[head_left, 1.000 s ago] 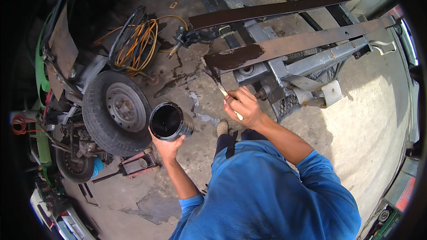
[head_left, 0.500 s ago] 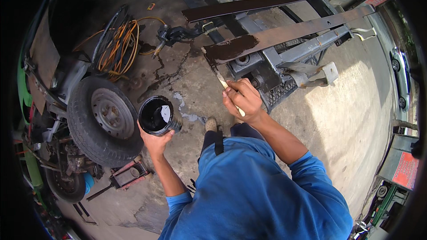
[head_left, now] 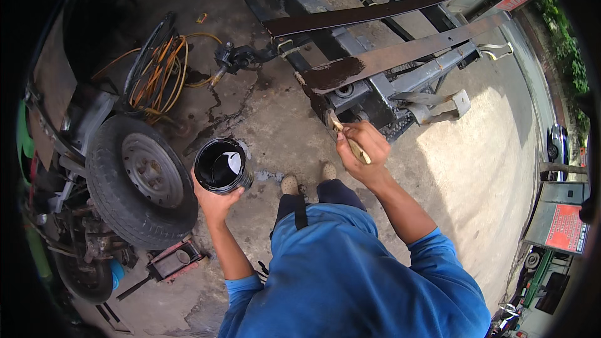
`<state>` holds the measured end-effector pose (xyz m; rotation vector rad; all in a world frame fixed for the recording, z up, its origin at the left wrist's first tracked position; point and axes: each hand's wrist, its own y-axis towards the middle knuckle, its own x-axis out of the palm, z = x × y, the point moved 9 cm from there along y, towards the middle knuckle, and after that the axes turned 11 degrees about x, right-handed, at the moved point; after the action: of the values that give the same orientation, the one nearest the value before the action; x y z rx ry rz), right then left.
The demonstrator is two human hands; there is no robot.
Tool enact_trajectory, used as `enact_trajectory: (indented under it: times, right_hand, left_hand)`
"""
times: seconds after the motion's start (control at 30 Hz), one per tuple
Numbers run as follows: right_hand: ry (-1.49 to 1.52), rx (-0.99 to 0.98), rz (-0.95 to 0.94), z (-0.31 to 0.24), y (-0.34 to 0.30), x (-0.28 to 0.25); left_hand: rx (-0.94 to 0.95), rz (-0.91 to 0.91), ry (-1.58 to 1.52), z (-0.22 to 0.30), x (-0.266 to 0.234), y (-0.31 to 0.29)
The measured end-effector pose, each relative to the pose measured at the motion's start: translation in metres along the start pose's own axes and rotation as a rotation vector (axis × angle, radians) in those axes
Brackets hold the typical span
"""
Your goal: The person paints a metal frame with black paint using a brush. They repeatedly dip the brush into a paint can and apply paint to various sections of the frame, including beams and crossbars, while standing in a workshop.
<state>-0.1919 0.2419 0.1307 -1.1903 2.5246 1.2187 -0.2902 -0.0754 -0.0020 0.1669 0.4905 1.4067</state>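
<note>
My left hand (head_left: 215, 199) grips a dark round can (head_left: 246, 179) from below and the side. Black-looking paint lies inside it, with a pale reflection on its surface. My right hand (head_left: 364, 150) is closed on the pale handle of a paintbrush (head_left: 358, 151). The brush's dark bristles are at the left end of a flat steel bar (head_left: 413, 56), just below its top face; whether they touch is hard to tell. Wet dark brown paint covers that end of the bar, while the rest looks bare and rusty. A second flat bar (head_left: 357, 16), dark brown throughout, lies beyond it.
Both bars rest across a grey steel frame (head_left: 350, 42) with a projecting bracket (head_left: 441, 106). To my left stand a wheel with a tyre (head_left: 103, 181) and a floor jack (head_left: 175, 261). Coiled orange cable (head_left: 166, 81) lies farther off on the stained concrete.
My right hand and the brush have moved right and slightly toward me, from the bar's painted corner to below its end. The view has shifted a little; the can stays in my left hand.
</note>
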Motion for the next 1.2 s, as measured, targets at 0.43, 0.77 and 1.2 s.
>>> enact_trajectory:
  times: [0.43,0.77,1.2]
  right_hand:
    - [-0.179,0.213,-0.417,-0.005,0.130,0.053]
    - [-0.411,0.183,-0.585,-0.013,0.123,0.086]
    - [-0.469,-0.119,-0.689,-0.053,0.134,0.146]
  left_hand:
    - [-0.077,-0.002,0.056,-0.015,-0.012,-0.015]
    - [-0.066,0.004,0.034,-0.013,-0.015,-0.023]
    - [-0.024,0.003,0.143,-0.011,-0.012,-0.023]
